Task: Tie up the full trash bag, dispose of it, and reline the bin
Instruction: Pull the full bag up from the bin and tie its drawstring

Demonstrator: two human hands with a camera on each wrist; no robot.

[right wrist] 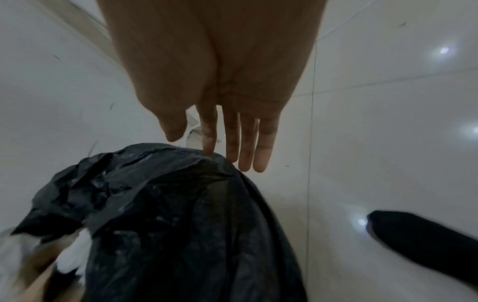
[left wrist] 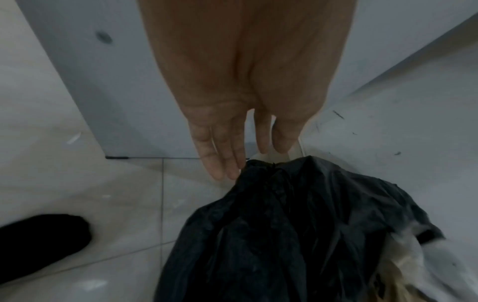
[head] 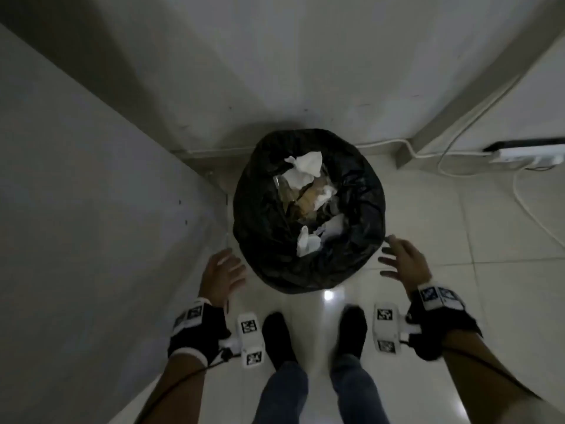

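Trash bag: black plastic, mouth open and folded outward over the bin beneath, which is hidden by the plastic. It stands on the tiled floor in a corner, between a pale panel on the left and the rear wall, directly ahead of the person's 2 feet.

Contents: crumpled white tissue, clear film and brownish scraps, heaped close to the rim.

Left hand: fingers straight and slightly spread, palm turned toward the bag's left side, holding nothing. In the left wrist view the fingertips lie at the edge of the folded plastic; whether they touch it cannot be told.

Right hand: fingers extended and fanned, palm facing the bag's right side, holding nothing. In the right wrist view the fingertips sit just beside the plastic rim; contact cannot be told.

Wrist units: 1 black strap with white marker blocks on each forearm.

Surroundings: white power strip at the far right on the floor, with a white cable running along the wall base.
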